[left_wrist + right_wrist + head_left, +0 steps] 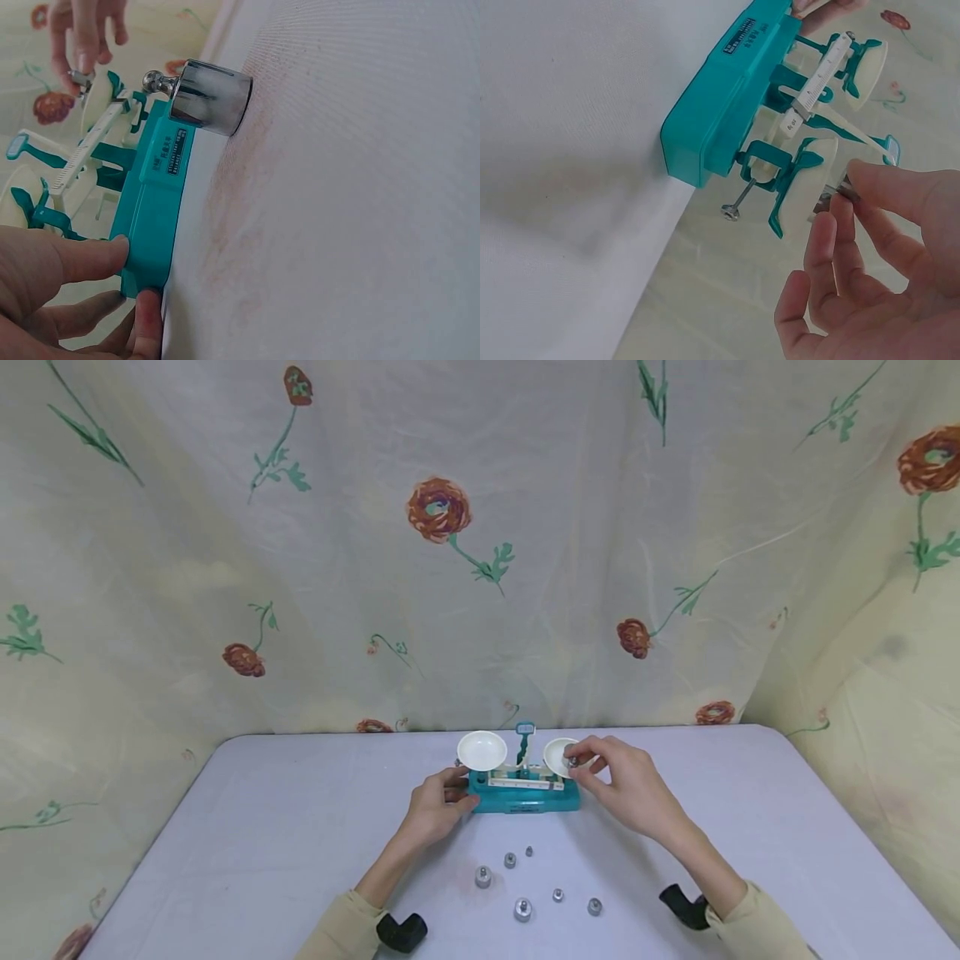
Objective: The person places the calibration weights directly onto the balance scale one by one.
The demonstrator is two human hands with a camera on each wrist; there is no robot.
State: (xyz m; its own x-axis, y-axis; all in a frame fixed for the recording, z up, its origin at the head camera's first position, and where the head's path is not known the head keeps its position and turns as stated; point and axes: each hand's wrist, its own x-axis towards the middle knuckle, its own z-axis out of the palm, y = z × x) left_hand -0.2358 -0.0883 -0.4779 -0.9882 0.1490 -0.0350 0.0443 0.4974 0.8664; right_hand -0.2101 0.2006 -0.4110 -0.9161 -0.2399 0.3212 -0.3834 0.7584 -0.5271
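Note:
A teal balance scale [525, 803] with two white pans stands near the back of the table. My left hand [435, 810] grips the left end of its base, thumb on the front face and fingers curled at the end, as the left wrist view shows. Between thumb and fingertips my right hand [633, 785] pinches a small metal weight [845, 189], right at the face of the right pan [555, 757]. The left pan [482, 751] has nothing on it. In the left wrist view, a shiny knobbed weight [214, 97] looms large in front of the base.
Several metal weights of different sizes stand in front of the scale, among them a large one [522, 910] and a small one [529, 852]. The pale tablecloth [300, 852] reaches back to a flowered curtain [525, 635]. Black wrist cameras [402, 933] sit at both cuffs.

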